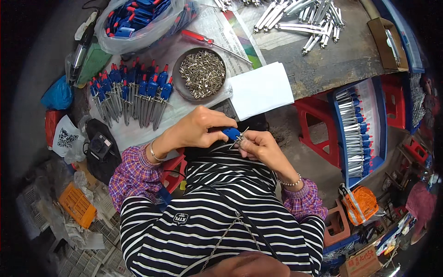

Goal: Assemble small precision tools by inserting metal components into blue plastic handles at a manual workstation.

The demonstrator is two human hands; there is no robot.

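My left hand [203, 128] is closed in a pinch on a blue plastic handle piece [231, 133] above my lap. The fingers of my right hand [262, 148] are pressed together at its right end, on a small metal part [240, 138] mostly hidden by the fingertips. A thin metal end sticks up between the two hands. Beyond my left hand, a round bowl [176, 79] holds many small silver pins [203, 74]. Left of it lie rows of blue pieces with red tips and long silver metal shafts [134, 94].
A clear plastic bag [138, 44] of blue parts stands at the back left. A red screwdriver [198, 37] lies behind the bowl, white paper [262, 90] right of it. Silver metal strips [300, 18] are piled far right. A blue crate [379, 159] of similar pieces rests beside red stools [318, 129].
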